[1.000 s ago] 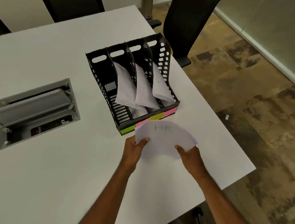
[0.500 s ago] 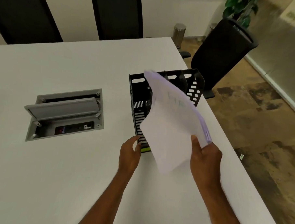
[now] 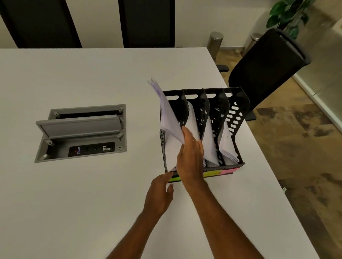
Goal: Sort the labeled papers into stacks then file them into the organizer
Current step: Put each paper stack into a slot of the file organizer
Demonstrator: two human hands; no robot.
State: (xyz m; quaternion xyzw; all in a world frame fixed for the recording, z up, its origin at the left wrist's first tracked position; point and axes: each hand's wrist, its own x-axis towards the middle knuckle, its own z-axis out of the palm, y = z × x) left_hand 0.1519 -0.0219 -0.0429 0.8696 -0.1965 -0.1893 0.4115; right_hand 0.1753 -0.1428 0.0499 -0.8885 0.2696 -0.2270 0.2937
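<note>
4 slots made up the black organizer (image 3: 235, 112), which stood on the white table (image 3: 84, 204) near its right edge. The right hand (image 3: 190, 155) gripped a stack (image 3: 170, 119) of papers by its near right edge, thumb on top. The stack stood tilted, its lower part inside the leftmost slot and its upper corner sticking out above the organizer's far left rim. The other 3 slots each held leaning papers (image 3: 227, 143). The left hand (image 3: 159, 195) hovered open, fingers loosely spread, holding nothing, its fingertips just beside the organizer's near left corner; whether they touched it could not be told. Green and pink labels (image 3: 221, 172) ran along the organizer's near edge. To the left, well apart, a grey cable box (image 3: 82, 131) sat sunk in the table with its lid raised.
</note>
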